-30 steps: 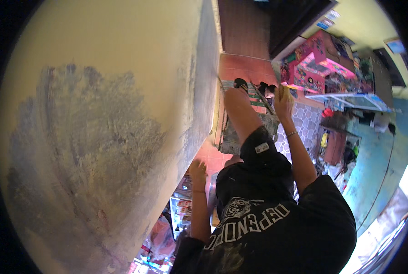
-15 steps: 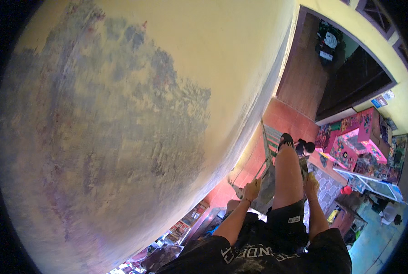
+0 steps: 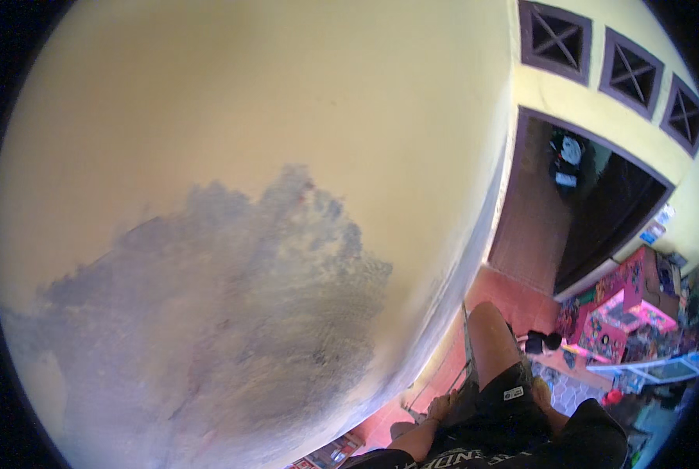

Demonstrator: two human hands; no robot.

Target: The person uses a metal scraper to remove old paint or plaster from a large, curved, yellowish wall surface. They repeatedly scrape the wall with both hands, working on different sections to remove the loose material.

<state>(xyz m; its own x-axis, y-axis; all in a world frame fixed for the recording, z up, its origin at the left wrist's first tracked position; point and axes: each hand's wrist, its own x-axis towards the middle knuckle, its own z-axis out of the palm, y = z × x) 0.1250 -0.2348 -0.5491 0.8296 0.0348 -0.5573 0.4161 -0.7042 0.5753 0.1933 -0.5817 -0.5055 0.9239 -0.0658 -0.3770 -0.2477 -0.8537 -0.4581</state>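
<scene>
A: What sits nearest, at the bottom edge of the frame?

B: The person's dark shirt and black shorts (image 3: 498, 399), lower right of centre. The left hand (image 3: 441, 406) rests low at the bottom centre, its fingers curled loosely together beside a thin metal ladder rail (image 3: 468, 356). It is too small to say whether it grips the rail or only touches it.

A: And the right hand?

B: The right hand (image 3: 539, 388) lies against the right side of the shorts; whether its fingers are apart or closed, I cannot tell.

A: Beyond that?

B: A bare leg (image 3: 492, 336) runs up toward the red floor (image 3: 514, 289), right of centre. The big cream wall (image 3: 287, 141) fills the left and middle, with a grey patch (image 3: 209, 328) at lower left. Farther, at the right, a dark doorway (image 3: 592, 203) and pink boxes (image 3: 623, 313).
</scene>
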